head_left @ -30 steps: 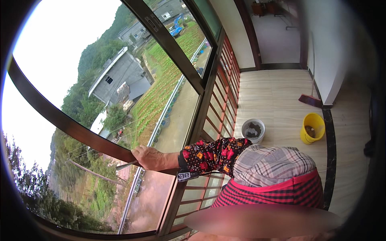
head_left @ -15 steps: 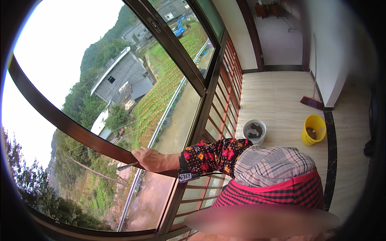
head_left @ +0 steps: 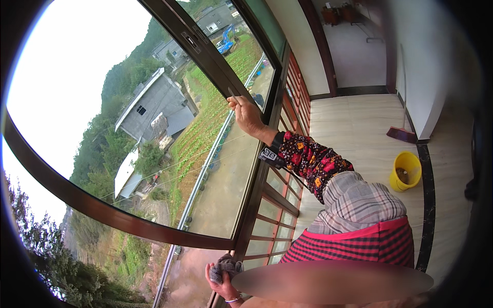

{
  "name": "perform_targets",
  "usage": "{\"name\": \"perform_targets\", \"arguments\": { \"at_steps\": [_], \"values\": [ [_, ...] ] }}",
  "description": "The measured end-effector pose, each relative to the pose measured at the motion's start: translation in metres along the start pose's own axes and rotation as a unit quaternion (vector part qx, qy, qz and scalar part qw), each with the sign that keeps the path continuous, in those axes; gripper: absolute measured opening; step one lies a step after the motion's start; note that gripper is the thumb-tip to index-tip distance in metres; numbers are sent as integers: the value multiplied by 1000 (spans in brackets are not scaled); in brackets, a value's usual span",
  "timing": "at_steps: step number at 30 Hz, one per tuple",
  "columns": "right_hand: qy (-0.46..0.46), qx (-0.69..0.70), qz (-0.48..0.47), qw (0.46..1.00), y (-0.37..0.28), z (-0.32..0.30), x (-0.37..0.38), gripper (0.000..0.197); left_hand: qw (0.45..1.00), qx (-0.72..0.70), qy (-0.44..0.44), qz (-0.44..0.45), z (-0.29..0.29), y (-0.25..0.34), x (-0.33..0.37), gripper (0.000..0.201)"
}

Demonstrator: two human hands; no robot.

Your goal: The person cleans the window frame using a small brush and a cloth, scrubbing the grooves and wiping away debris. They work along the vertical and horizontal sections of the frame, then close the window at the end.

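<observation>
My right arm, in a dark floral sleeve with a plaid upper part, reaches out to the window. My right hand (head_left: 248, 115) is closed on a thin, flat metal tool (head_left: 232, 93), which points up against the dark upright window frame (head_left: 221, 72); its full shape is hidden by my fingers. Low in the view, my left hand (head_left: 222, 285), with a bracelet at the wrist, is closed round a crumpled grey cloth (head_left: 226, 268). It is beside the lower corner of the brown window frame.
A yellow bucket (head_left: 405, 172) with some dark matter inside stands on the tiled floor. A broom (head_left: 401, 134) leans by the white wall. Reddish railings (head_left: 295, 92) run below the window. Outside are a grey house (head_left: 154, 105), crop rows and a road.
My right hand has moved right and up from the lower frame bar to the upright frame, keeping the thin tool. My left hand with the grey cloth has come into view. My arm now hides the white bucket.
</observation>
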State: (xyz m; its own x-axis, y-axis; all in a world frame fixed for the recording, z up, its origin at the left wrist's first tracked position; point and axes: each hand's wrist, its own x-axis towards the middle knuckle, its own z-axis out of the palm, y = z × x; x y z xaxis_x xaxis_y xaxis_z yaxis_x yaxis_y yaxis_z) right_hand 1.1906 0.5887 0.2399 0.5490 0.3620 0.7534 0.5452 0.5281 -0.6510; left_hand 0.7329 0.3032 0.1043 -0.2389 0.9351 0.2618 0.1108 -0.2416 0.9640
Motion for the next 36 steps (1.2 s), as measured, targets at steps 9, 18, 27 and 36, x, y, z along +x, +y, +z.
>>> {"name": "perform_targets", "arguments": {
  "at_steps": [9,18,27,36],
  "values": [
    [-69,0,107,992,34,1,69,32,982,150,105,34,-38,81,-33,87],
    [-160,-25,27,986,10,16,42,29,963,184,194,10,-59,87,-71,86],
    [-195,121,56,972,-8,6,41,32,961,203,189,5,-60,95,-72,86],
    [-219,183,143,948,-31,-17,51,45,970,210,123,29,-49,103,-40,86]
  ]
}}
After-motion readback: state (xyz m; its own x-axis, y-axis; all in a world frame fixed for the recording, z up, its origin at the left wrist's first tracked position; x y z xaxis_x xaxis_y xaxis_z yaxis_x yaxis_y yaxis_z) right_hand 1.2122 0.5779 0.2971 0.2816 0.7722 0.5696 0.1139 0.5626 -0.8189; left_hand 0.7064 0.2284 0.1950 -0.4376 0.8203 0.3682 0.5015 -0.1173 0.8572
